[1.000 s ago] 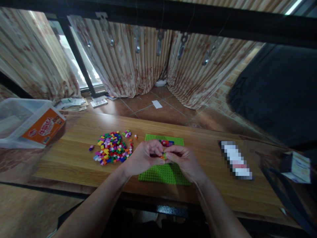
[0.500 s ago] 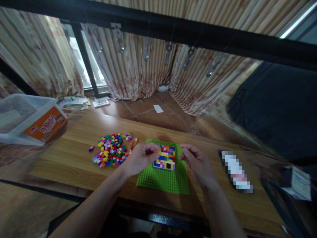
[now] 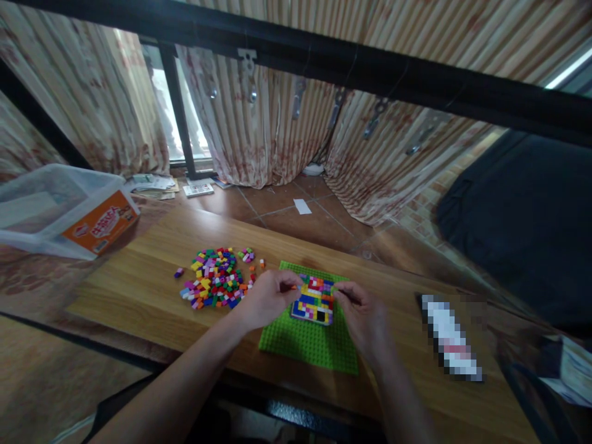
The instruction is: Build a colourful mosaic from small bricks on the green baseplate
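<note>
A block of multicoloured toy bricks (image 3: 311, 301) sits on a green studded baseplate (image 3: 309, 348). My left hand (image 3: 271, 298) is at the block's upper left, thumb and forefinger pinched on a small orange brick (image 3: 293, 287). At the block's right edge is my right hand (image 3: 365, 311), its thumb and forefinger closed together. Whether it grips the block's side or a tiny piece I cannot make out. Left of the baseplate lies a loose pile of small coloured bricks (image 3: 215, 280).
Everything stands on a wooden table (image 3: 152, 283). A clear plastic bin (image 3: 60, 237) with an orange label is at the far left. A blurred-out flat object (image 3: 451, 339) lies on the right. A dark metal bar (image 3: 324, 52) crosses above, before curtains (image 3: 259, 135).
The view has shifted slightly, so the scene sits further right. My right hand has come closer to the block's right edge, fingertips drawn together. My left hand keeps its pinch.
</note>
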`<state>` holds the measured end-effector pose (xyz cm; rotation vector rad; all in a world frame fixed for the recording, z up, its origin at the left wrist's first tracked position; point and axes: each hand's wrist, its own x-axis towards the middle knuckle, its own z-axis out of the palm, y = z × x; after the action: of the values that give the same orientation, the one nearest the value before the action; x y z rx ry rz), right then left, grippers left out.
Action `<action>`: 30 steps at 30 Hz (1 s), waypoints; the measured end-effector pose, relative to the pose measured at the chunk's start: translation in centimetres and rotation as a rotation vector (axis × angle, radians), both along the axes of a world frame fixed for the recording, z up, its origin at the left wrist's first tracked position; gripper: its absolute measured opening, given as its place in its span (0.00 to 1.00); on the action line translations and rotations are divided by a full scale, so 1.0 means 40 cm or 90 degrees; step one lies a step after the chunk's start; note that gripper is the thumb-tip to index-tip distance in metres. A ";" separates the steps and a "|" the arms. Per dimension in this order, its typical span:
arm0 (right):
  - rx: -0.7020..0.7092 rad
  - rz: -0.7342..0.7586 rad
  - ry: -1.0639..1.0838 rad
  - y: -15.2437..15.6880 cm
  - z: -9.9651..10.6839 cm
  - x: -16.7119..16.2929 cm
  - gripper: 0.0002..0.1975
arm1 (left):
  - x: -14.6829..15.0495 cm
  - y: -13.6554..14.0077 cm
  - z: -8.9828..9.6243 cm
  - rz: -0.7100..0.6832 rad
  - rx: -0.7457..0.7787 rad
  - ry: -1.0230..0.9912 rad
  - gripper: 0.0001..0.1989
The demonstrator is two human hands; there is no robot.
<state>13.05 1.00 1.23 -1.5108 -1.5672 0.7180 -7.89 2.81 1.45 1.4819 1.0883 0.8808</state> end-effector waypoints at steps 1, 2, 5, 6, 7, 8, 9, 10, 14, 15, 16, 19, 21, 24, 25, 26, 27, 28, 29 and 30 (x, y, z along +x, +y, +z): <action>0.014 -0.005 -0.023 -0.001 -0.001 -0.002 0.10 | 0.001 -0.001 -0.001 -0.003 -0.004 0.000 0.04; 0.030 -0.008 -0.041 -0.002 -0.002 -0.006 0.09 | 0.002 -0.003 0.000 -0.009 -0.012 -0.002 0.04; 0.086 0.003 -0.079 -0.008 -0.008 -0.024 0.09 | 0.007 -0.010 0.006 -0.038 -0.056 -0.040 0.06; 0.102 0.004 -0.090 -0.011 -0.011 -0.031 0.09 | 0.009 -0.012 0.009 -0.059 -0.076 -0.061 0.07; 0.115 0.002 -0.101 -0.012 -0.014 -0.039 0.08 | 0.011 -0.014 0.012 -0.087 -0.093 -0.079 0.08; 0.127 -0.002 -0.113 -0.014 -0.017 -0.046 0.08 | 0.012 -0.015 0.016 -0.116 -0.105 -0.092 0.10; 0.139 -0.008 -0.124 -0.015 -0.021 -0.052 0.08 | 0.013 -0.016 0.019 -0.143 -0.111 -0.099 0.11; 0.152 -0.014 -0.133 -0.015 -0.024 -0.058 0.08 | 0.013 -0.017 0.021 -0.168 -0.114 -0.102 0.13; 0.188 -0.024 -0.190 -0.014 -0.035 -0.069 0.08 | 0.013 -0.017 0.027 -0.214 -0.126 -0.103 0.16; 0.189 -0.025 -0.209 -0.014 -0.038 -0.069 0.08 | 0.013 -0.017 0.027 -0.217 -0.134 -0.104 0.16; 0.189 -0.026 -0.227 -0.014 -0.040 -0.069 0.08 | 0.013 -0.016 0.025 -0.219 -0.141 -0.103 0.16; 0.187 -0.026 -0.257 -0.016 -0.043 -0.065 0.08 | 0.017 -0.012 0.014 -0.213 -0.152 -0.090 0.16; 0.179 -0.024 -0.252 -0.019 -0.040 -0.062 0.08 | 0.022 -0.007 0.001 -0.196 -0.160 -0.093 0.17; 0.161 -0.032 -0.218 -0.023 -0.032 -0.056 0.07 | 0.026 0.000 -0.018 -0.179 -0.174 -0.119 0.18; 0.156 -0.038 -0.207 -0.024 -0.030 -0.054 0.06 | 0.027 0.001 -0.022 -0.182 -0.179 -0.123 0.18; 0.152 -0.043 -0.199 -0.024 -0.029 -0.051 0.05 | 0.027 0.002 -0.024 -0.187 -0.185 -0.123 0.18; 0.149 -0.043 -0.195 -0.024 -0.029 -0.048 0.06 | 0.026 0.002 -0.025 -0.188 -0.191 -0.120 0.18; 0.148 -0.038 -0.195 -0.023 -0.030 -0.046 0.07 | 0.026 0.002 -0.025 -0.186 -0.197 -0.118 0.19; 0.148 -0.029 -0.196 -0.021 -0.031 -0.043 0.08 | 0.026 0.001 -0.024 -0.182 -0.204 -0.117 0.20; 0.149 -0.020 -0.200 -0.020 -0.034 -0.042 0.09 | 0.025 0.000 -0.023 -0.178 -0.208 -0.116 0.21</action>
<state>11.38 0.20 -0.11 -1.5199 -1.7832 0.2747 -6.88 2.80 0.54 1.2180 0.8210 0.5948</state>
